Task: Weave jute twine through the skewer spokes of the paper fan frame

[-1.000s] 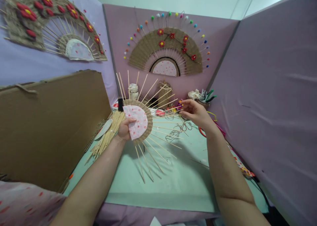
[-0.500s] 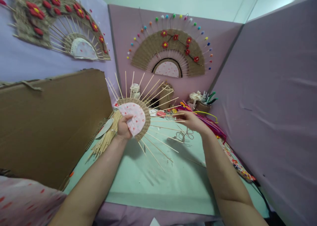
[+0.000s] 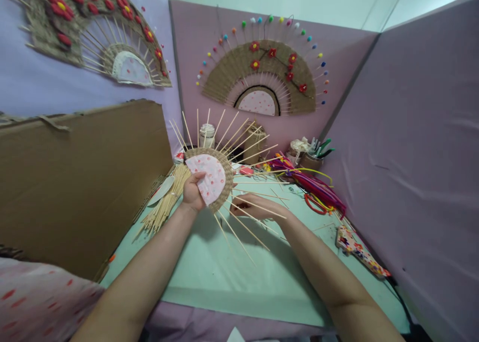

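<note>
My left hand (image 3: 193,191) grips a half-round fan (image 3: 214,174) by its lower left edge, with the thumb on the dotted cloth centre. A woven twine band (image 3: 227,182) borders the cloth, and thin bare sticks (image 3: 250,230) spread out from it. My right hand (image 3: 251,205) is behind the lower right sticks, close to the woven band. Its fingers are curled together and partly covered by the sticks; what they hold, if anything, I cannot make out.
A bundle of loose sticks (image 3: 164,202) and a pale oval piece (image 3: 161,190) lie left, beside a cardboard panel (image 3: 82,182). Red-handled scissors (image 3: 315,205), purple pipe cleaners (image 3: 318,186) and a flowered glue gun (image 3: 361,252) lie right. Jars (image 3: 207,136) stand behind. Finished fans (image 3: 262,77) hang above.
My right hand has moved left and down, from the right-hand stick tips to beside the woven band. The fan sits slightly further right in view, still in my left hand.
</note>
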A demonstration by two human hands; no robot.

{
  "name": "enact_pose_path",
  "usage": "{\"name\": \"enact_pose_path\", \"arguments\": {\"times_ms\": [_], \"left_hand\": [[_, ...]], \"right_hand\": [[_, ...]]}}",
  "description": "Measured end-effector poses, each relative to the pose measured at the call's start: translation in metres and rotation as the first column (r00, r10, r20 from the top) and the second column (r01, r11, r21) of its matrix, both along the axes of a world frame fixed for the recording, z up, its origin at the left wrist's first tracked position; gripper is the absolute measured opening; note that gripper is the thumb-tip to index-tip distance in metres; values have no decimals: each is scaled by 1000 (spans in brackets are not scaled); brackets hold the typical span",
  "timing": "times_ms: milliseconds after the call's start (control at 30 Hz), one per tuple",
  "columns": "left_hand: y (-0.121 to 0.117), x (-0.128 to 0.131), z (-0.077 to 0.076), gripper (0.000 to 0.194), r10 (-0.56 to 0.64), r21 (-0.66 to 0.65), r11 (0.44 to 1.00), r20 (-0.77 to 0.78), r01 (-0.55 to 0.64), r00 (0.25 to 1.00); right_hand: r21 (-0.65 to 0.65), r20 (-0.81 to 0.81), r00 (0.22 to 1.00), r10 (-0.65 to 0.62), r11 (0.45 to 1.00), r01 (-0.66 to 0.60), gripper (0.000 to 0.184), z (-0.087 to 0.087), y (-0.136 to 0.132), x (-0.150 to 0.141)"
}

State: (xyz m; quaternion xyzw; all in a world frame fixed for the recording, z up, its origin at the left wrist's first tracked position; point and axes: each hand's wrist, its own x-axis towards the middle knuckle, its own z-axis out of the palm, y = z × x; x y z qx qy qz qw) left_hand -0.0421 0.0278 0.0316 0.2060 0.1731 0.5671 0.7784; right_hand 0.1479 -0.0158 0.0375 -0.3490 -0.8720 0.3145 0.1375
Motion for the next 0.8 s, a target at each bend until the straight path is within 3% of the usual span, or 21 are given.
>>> {"name": "enact_pose_path", "arguments": {"times_ms": [100,433,600,700,800], "left_hand": [[0,-1,-1,56,-38,10,999,16,38,999],[6,-3,-6,55,83,-61,995,-4,-84,997],[5,-4,-2,54,115,-64,991,-48,-118,992],[6,-6,1,53,127,-38,991,-60,-129,990],[6,-9,4,53,153,-11,988,-74,-154,985]], "right_hand": [[-32,24,1000,9,999,-9,16,2,3,8],[-88,51,999,18,996,-14,14,7,8,25],[-274,-11,1000,-2,962,-2,14,14,8,44],[-351,-91,990,-111,933,72,23,17,10,64],[-338,-216,926,-308,914,225,30,20,12,82]]}}
